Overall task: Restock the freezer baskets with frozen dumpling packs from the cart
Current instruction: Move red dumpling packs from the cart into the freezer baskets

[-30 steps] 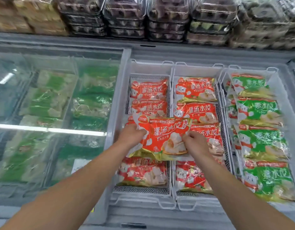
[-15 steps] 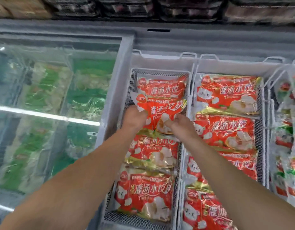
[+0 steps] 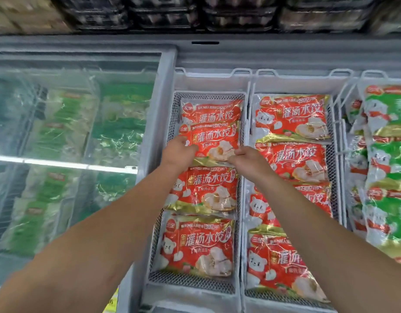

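Red dumpling packs point(image 3: 212, 143): "灌汤水饺", brand roundel "三全", "130亿". Green packs point(image 3: 389, 159): "三全".

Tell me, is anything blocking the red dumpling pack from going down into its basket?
Nothing visible blocks it. The red pack is already down in the left wire basket, lying on other red packs in the row. The left hand holds its left edge and the right hand its lower right corner.

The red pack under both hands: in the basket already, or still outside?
In. The red pack lies flat inside the left mesh basket, overlapping the packs around it; left hand and right hand touch its lower edge.
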